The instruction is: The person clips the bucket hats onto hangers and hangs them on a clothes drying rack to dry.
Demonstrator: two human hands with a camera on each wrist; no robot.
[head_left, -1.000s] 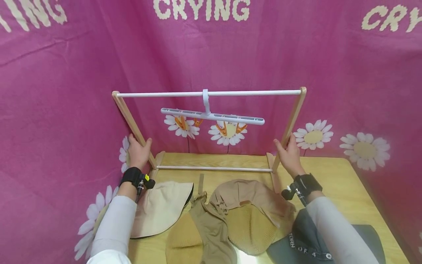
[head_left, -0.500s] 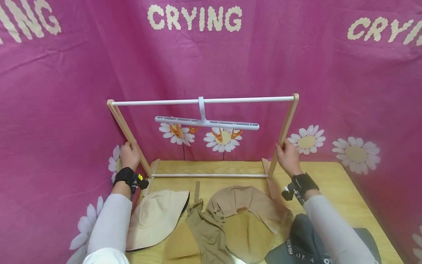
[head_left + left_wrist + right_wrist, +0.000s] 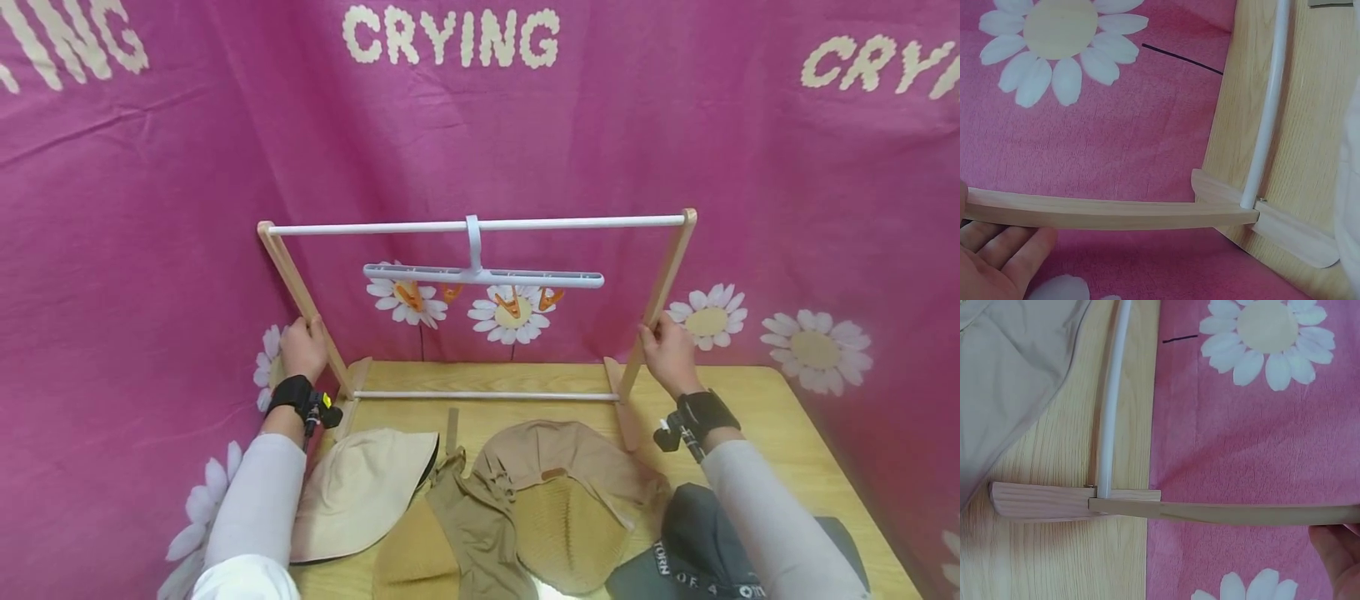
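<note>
The rack (image 3: 486, 396) is gripped closely at its sides by your left hand (image 3: 303, 348) and right hand (image 3: 671, 355); the curtain (image 3: 480, 133) reads "CRYING".

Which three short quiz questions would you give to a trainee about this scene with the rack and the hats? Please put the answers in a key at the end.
1. Multiple choice: what hangs from the upper white bar of the wooden rack?
A) a bag
B) a pale hanger
C) a towel

2. True or false: the cream hat lies nearer to the left grip than the dark hat does.

3. Fill in the missing word: the right grip holds the right wooden ____ of the rack.

Key:
1. B
2. True
3. post
</note>
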